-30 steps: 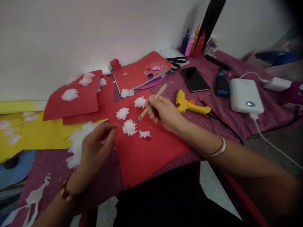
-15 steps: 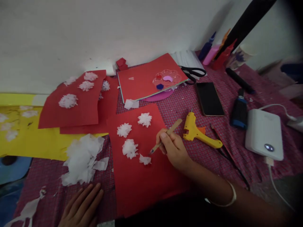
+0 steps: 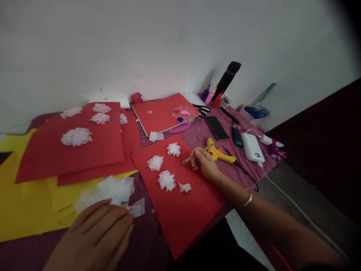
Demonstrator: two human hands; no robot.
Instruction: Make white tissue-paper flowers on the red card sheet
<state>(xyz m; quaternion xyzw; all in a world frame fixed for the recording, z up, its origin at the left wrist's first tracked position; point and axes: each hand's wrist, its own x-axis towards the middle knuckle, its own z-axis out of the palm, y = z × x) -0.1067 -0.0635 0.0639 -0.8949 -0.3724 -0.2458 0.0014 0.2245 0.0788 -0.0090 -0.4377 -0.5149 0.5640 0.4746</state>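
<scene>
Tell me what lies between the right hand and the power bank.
In the head view, the glue gun lies between the right hand and the power bank.

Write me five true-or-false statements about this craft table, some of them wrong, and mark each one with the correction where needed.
1. The right hand holds a thin wooden tool above the nearest red sheet. True.
2. The glue gun is blue. False: it is yellow.
3. Four white paper clusters lie on the nearest red sheet. True.
4. The left hand rests on the phone. False: it is at the loose white paper, on the other side of the nearest red sheet from the phone.
5. The paint palette holds only green paint. False: red, pink and dark blue show in it.
</scene>
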